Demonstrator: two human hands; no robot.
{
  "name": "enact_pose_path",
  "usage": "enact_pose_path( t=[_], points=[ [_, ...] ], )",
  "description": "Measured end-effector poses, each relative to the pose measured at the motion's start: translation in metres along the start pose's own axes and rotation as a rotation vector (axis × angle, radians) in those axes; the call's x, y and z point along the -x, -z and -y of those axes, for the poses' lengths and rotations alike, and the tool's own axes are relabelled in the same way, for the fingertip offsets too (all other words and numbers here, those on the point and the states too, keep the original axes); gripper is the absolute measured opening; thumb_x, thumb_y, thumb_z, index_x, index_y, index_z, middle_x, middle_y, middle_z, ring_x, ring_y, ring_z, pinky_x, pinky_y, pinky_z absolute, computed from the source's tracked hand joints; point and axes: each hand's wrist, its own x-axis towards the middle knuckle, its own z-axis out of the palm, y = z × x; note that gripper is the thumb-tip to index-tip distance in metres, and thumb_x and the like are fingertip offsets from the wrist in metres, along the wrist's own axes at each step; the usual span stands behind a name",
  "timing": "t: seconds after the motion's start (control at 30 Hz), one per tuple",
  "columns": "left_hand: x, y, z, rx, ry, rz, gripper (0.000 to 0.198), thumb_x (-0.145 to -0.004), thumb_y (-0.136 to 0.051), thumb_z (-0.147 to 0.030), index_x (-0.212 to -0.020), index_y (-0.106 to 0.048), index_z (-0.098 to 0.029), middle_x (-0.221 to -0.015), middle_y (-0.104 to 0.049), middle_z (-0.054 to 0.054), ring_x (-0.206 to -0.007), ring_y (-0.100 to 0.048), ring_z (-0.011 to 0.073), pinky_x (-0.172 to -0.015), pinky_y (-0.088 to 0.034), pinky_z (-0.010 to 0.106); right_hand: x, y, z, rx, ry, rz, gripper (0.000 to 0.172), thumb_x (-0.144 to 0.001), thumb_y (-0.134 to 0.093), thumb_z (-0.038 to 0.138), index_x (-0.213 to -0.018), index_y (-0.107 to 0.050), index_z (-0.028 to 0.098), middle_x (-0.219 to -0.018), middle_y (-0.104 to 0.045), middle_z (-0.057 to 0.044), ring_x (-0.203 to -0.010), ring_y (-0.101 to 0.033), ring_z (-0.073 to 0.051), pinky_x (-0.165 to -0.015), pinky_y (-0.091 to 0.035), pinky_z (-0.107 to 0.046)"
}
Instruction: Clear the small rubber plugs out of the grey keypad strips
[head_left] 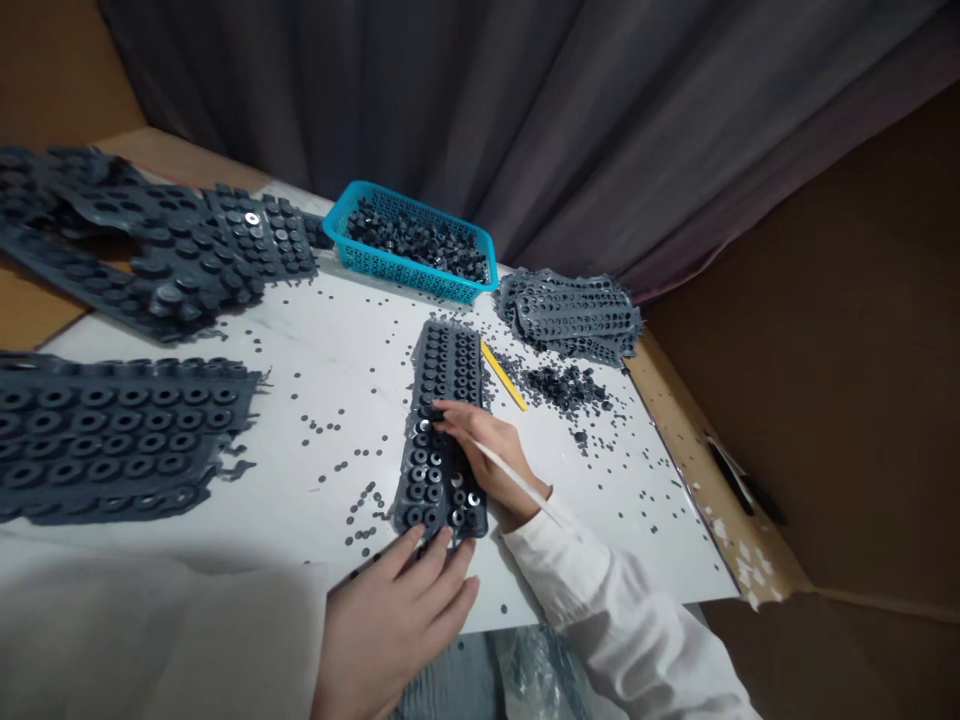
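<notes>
A dark grey moulded rubber sheet (427, 385) with rows of round ring-shaped parts lies lengthwise in front of me on the white board. My left hand (401, 610) rests at its near edge, fingers stretched out and slightly spread over the edge. Over the middle of the sheet is my right hand (491, 450), closed in a pen-like grip on a thin white stick (510, 472). The stick's tip is near the ring rows, where the fingers partly hide it. A yellow stick-like tool (503, 376) lies just right of the sheet.
A blue basket (409, 272) of small dark parts stands at the back. Flat punched sheets (574, 312) are stacked right of it, near a pile of dark bits (568, 388). More ring sheets (112, 440) lie left. Small discs are scattered over the white board (292, 500). Cardboard walls and a curtain enclose it.
</notes>
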Motion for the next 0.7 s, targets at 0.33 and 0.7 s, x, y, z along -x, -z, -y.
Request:
enact_pose_path(
  t=[0.33,0.7],
  points=[
    [-0.004,-0.004,0.0,-0.027,0.025,-0.093,0.034,-0.093,-0.04,-0.035,-0.118,-0.061,-0.025,-0.128,-0.061,0.001,-0.111,-0.054,0.0226,-0.097,-0.028,0.041,-0.005,0.007,0.006,-0.187,-0.127,0.033,0.01,-0.093,-0.053,0.027,-0.096,-0.06,0.02,-0.11,-0.07,-0.01,-0.104,-0.066,-0.019,-0.09,-0.053,-0.037],
    [-0.004,-0.005,0.0,-0.036,0.022,-0.079,0.033,-0.091,-0.045,-0.034,-0.119,-0.061,-0.026,-0.129,-0.06,0.001,-0.111,-0.054,0.0221,-0.096,-0.03,0.039,-0.004,0.01,0.004,-0.129,-0.035,0.11,0.007,-0.092,-0.053,0.022,-0.095,-0.06,0.02,-0.108,-0.07,-0.011,-0.102,-0.066,-0.019,-0.088,-0.053,-0.035]
  ],
)
